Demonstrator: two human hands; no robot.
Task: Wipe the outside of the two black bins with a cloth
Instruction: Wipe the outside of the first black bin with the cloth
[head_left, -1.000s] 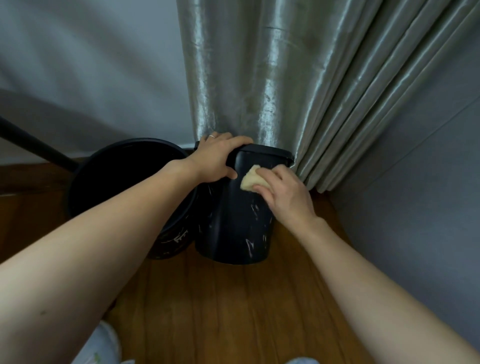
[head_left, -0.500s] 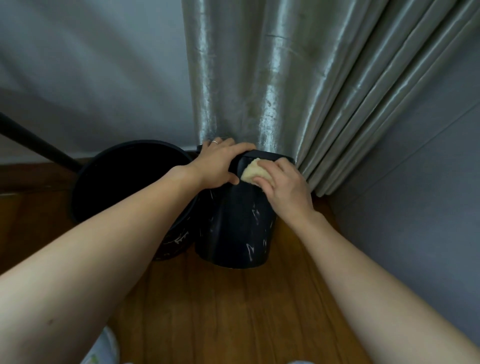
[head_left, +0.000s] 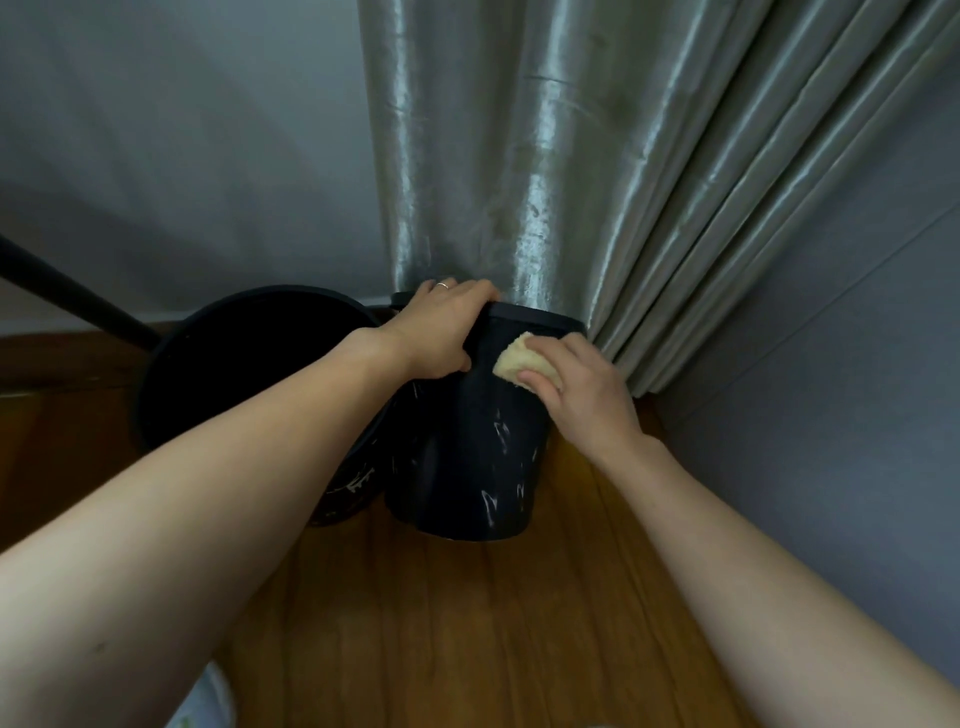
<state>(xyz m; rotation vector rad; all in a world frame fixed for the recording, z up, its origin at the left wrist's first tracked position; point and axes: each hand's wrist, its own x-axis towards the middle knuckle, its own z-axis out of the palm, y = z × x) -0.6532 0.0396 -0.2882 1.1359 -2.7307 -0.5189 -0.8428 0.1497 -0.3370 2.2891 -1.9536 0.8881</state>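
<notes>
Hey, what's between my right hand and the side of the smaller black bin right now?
In the head view, a folded yellowish cloth lies between the right hand and the smaller black bin, held against its upper side wall.

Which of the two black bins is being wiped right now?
The narrower bin beside the curtain: both hands are on it, cloth against its side. The wider bin is untouched.

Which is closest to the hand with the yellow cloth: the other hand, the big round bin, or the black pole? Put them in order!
From the right hand holding the cloth:
1. Left hand, just beside it, gripping the small bin's rim.
2. Big round bin, farther left.
3. Black pole, far left.
</notes>
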